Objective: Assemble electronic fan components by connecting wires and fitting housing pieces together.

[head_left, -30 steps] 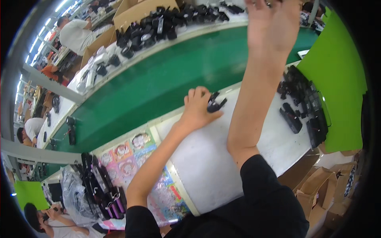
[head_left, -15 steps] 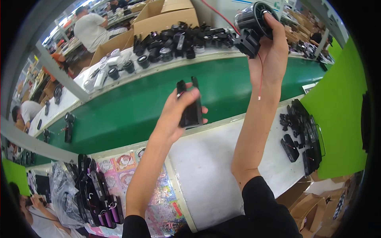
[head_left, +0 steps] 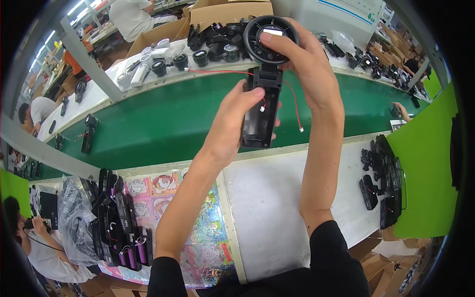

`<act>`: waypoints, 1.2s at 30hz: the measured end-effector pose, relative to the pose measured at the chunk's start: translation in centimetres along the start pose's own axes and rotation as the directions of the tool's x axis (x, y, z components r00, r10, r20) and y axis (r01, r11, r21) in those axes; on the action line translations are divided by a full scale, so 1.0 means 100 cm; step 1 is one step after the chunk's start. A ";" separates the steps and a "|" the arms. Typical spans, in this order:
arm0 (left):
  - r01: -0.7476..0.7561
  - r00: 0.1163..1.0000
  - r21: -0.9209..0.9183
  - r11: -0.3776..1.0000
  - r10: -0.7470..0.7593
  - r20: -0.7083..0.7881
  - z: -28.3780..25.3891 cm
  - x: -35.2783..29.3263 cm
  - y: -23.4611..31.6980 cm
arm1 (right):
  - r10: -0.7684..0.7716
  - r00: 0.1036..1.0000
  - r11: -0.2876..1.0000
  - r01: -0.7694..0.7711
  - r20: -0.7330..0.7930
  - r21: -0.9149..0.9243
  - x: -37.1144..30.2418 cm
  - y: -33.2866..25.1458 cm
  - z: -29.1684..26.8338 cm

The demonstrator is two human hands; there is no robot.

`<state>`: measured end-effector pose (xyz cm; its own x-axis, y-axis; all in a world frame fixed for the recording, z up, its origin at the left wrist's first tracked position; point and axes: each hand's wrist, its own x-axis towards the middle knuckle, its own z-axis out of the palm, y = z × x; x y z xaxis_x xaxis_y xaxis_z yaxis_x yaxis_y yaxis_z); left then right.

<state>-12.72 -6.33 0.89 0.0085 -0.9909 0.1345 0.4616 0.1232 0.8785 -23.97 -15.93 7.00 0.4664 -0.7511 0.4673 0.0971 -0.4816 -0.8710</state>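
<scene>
My left hand [head_left: 222, 121] is closed around a black handle housing [head_left: 257, 132], its hollow side facing me. Its thumb lies on the housing's edge, near a short red wire with a white connector [head_left: 262, 109] inside. Above it, my right hand [head_left: 316, 69] grips a round black fan head [head_left: 257, 52], thumb across the hub and fingers behind the rim. The fan head's square neck meets the top of the housing; whether it is fully seated I cannot tell. Red wires trail from the joint to both sides, one ending in a white connector [head_left: 301, 129].
A green conveyor belt [head_left: 188, 121] crosses ahead, carrying an assembled fan [head_left: 88, 133] at left. Beyond it lie piled black fan parts [head_left: 220, 39]. Handle housings with purple batteries [head_left: 142, 252] lie left; black parts [head_left: 391, 173] lie right by a green panel [head_left: 428, 168]. Other people work nearby.
My right hand has brought the fan head left and down onto the top of the handle housing. My left hand has shifted slightly up and right, turning the housing's hollow side toward me.
</scene>
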 end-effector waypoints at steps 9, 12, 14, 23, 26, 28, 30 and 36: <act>-0.115 0.987 0.175 0.978 0.133 -0.093 -0.001 0.001 0.003 | -0.065 0.995 0.985 0.052 0.072 0.164 -0.001 0.002 0.017; -0.152 0.983 0.202 0.967 0.169 -0.069 -0.002 0.002 0.004 | -0.100 0.992 0.986 0.087 0.083 0.143 -0.002 0.002 0.012; -0.159 0.982 0.189 0.969 0.176 -0.072 0.000 0.003 0.003 | -0.131 0.987 0.987 0.121 0.094 0.108 -0.001 0.002 0.004; -0.236 0.968 0.258 0.937 0.250 -0.024 -0.003 0.002 0.006 | -0.185 0.975 0.978 0.170 0.123 0.123 -0.002 0.000 0.006; -0.300 0.942 0.295 0.907 0.331 -0.060 -0.005 0.001 0.008 | -0.239 0.964 0.959 0.216 0.114 0.183 -0.002 -0.004 0.012; -0.301 0.942 0.288 0.909 0.331 -0.060 -0.005 -0.001 0.012 | -0.273 0.956 0.936 0.239 0.104 0.258 -0.002 0.000 0.014; -0.303 0.942 0.280 0.911 0.331 -0.058 -0.006 -0.001 0.014 | -0.271 0.959 0.942 0.246 0.086 0.230 -0.001 0.002 0.013; -0.286 0.950 0.334 0.898 0.311 -0.024 -0.010 0.000 0.011 | -0.289 0.949 0.945 0.261 0.128 0.196 0.000 0.001 0.010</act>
<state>-11.31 -6.29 1.44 0.1732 -0.9042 0.3904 0.1159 0.4123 0.9036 -23.13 -15.53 6.73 0.5273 -0.5155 0.6755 0.3857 -0.5632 -0.7308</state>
